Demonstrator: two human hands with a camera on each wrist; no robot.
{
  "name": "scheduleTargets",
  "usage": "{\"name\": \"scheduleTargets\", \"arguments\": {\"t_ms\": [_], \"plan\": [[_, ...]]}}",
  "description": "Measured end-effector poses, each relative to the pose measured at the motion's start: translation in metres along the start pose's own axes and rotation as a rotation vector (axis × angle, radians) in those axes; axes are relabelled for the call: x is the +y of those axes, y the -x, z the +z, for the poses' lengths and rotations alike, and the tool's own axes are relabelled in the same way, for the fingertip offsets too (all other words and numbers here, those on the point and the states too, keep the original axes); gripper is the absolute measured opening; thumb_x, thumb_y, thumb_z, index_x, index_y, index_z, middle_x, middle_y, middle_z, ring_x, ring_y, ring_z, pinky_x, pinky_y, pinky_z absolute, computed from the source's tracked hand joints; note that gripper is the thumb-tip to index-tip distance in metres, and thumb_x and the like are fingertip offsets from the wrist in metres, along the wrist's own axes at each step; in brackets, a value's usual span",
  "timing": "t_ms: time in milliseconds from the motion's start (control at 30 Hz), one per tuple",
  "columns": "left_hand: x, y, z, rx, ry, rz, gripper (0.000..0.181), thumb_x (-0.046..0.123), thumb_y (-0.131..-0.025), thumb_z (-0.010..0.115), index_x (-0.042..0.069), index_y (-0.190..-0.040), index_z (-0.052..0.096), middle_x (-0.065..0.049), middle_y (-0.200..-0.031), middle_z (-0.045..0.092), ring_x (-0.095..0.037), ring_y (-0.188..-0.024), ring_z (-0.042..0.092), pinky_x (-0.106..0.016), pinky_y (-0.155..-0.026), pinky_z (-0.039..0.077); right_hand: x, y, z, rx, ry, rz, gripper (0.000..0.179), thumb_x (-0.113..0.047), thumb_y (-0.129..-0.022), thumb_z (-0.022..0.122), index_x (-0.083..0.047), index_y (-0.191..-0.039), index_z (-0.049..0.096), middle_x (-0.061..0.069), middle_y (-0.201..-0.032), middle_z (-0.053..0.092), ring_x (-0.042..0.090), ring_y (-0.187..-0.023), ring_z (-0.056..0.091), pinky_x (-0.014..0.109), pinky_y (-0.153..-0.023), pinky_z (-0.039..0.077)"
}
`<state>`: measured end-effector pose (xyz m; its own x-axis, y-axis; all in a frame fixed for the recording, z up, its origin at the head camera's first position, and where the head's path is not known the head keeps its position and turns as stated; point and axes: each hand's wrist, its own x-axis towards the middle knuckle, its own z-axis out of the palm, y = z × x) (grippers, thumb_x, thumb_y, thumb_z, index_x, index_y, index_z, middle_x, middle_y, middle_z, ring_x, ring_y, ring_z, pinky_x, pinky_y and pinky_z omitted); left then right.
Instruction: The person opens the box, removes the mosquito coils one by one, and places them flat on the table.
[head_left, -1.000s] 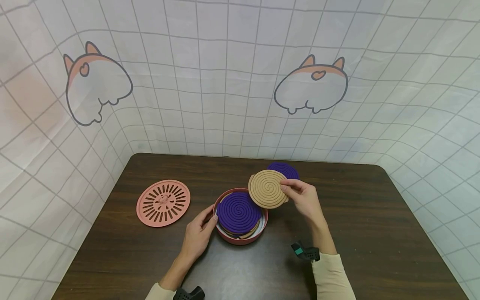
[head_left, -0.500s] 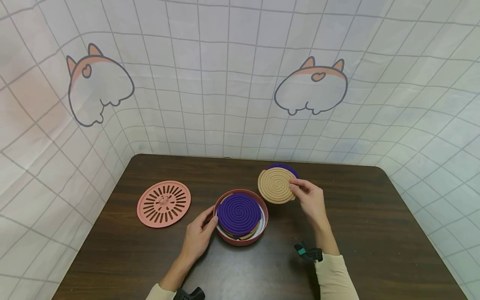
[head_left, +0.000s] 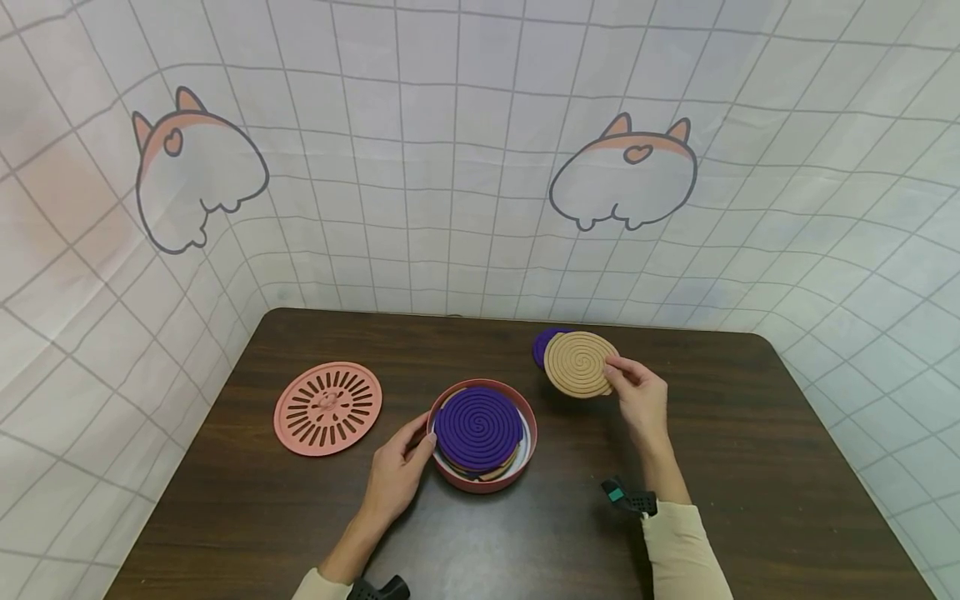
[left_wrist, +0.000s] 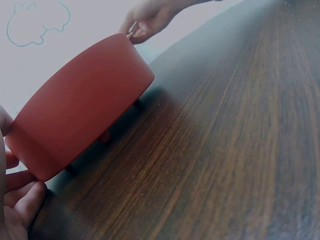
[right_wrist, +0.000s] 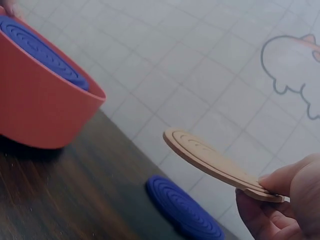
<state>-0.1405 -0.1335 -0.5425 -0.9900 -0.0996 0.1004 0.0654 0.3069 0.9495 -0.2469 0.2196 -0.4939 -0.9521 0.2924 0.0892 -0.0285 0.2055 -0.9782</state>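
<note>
In the head view my right hand [head_left: 643, 400] pinches a tan spiral mosquito coil [head_left: 581, 364] by its right edge, thumb on top. The right wrist view shows this coil [right_wrist: 220, 165] tilted and raised above the table. A purple mosquito coil [head_left: 550, 346] lies on the table behind it, partly covered in the head view. My left hand [head_left: 397, 467] holds the left side of a round red mosquito coil box [head_left: 480, 485], thumb at the rim and fingers against the outer wall. Inside lies another purple coil [head_left: 478, 427] on top, with tan edges under it.
A pink slotted lid [head_left: 327, 408] lies flat on the dark wooden table [head_left: 750, 467], left of the box. Small feet [left_wrist: 104, 136] show under the box in the left wrist view. A white gridded curtain [head_left: 420, 167] stands behind the table.
My right hand has carried the tan coil rightwards, from over the box's right rim to beside the purple coil at the back. My left hand has stayed on the box.
</note>
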Motion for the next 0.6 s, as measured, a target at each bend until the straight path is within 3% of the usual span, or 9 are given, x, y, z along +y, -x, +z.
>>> {"name": "scheduleTargets", "arguments": {"t_ms": [300,600], "plan": [[-0.001,0.0,0.0,0.008,-0.017,0.025,0.039,0.031,-0.099,0.063,0.021,-0.137,0.062,-0.001,-0.131,0.068,-0.015,-0.12,0.065,-0.022,-0.096,0.054,0.011,-0.007,-0.005,0.076,-0.001,-0.009,0.025,-0.011,-0.093,0.071,0.004,-0.113,0.072,-0.016,-0.08,0.068,-0.004,-0.07,0.06,0.014,-0.064,0.053],[0.0,0.0,0.0,0.002,0.007,0.003,0.038,0.029,-0.1,0.063,0.023,-0.137,0.062,0.001,-0.131,0.068,-0.012,-0.12,0.064,-0.018,-0.095,0.052,0.019,-0.016,-0.011,0.164,-0.035,0.012,0.026,-0.009,-0.093,0.07,0.008,-0.113,0.071,-0.019,-0.074,0.064,-0.004,-0.068,0.059,0.012,-0.062,0.052]]}}
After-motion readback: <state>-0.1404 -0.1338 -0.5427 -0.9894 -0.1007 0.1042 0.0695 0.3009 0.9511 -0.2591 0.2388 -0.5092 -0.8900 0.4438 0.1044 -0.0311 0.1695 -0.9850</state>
